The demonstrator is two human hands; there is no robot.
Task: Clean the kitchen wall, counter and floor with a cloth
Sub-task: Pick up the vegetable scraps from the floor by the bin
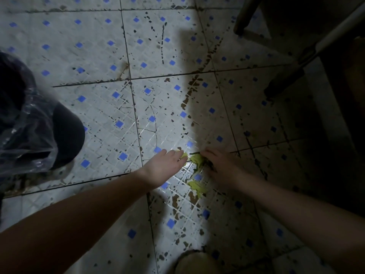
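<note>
I look down at a dirty white tiled floor (110, 107) with small blue squares and dark brown stains. Yellow-green scraps (196, 160), perhaps leaves or a torn cloth, lie on the wet tiles between my hands, and another scrap (197, 187) lies nearer me. My left hand (166, 165) reaches in flat, its fingertips touching a yellow piece. My right hand (221, 165), in shadow, has its fingers curled down onto the scraps. Whether either hand grips a piece is unclear. No whole cloth is visible.
A dark bag wrapped in clear plastic (27, 123) stands at the left. A long white handle (324, 42) slants down at the upper right beside dark furniture legs (245, 14). My knee (195, 262) shows at the bottom. The right side is in deep shadow.
</note>
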